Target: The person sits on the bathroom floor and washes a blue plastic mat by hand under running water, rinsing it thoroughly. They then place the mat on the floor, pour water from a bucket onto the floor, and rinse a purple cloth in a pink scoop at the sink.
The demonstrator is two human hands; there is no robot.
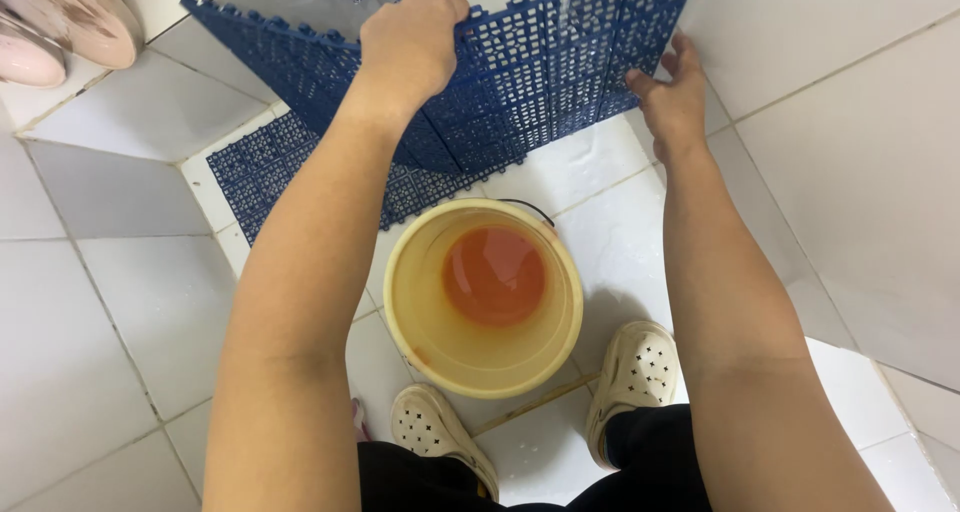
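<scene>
Left hand (410, 47) clamps the blue mat (530, 82) top edge; right hand (672, 97) lies spread against its right side. Mat looks light, semi-stiff, wet; best held by the edges.

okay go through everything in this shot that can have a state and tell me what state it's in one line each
Blue grid mat: lifted on edge, wet.
Left hand: gripping the mat's top edge.
Right hand: fingers on the mat's side edge.
Yellow bucket: upright, holding some orange-tinted water.
Second mat: flat on the floor.

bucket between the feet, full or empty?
Nearly empty: the yellow bucket stands upright, showing bare inner walls and only a shallow orange-tinted pool at the bottom.
</scene>
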